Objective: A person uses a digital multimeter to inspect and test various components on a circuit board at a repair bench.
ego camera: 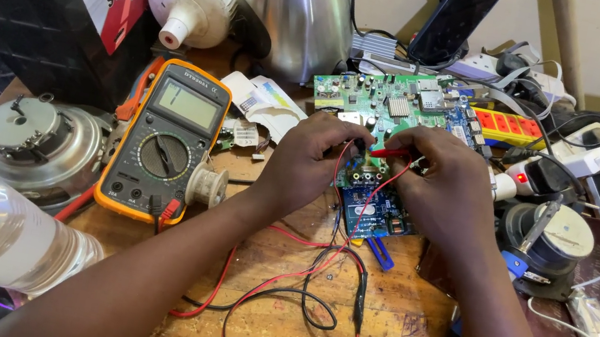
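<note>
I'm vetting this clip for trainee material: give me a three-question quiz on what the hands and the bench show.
1. True or false: the right hand holds a red probe over the green circuit board.
2. Which lies left of the left hand? A) multimeter B) power strip C) tape roll
3. Fill in: the red and black test leads loop across the wooden ____.

Key: 1 true. 2 A, the orange-cased multimeter. 3 table.
</note>
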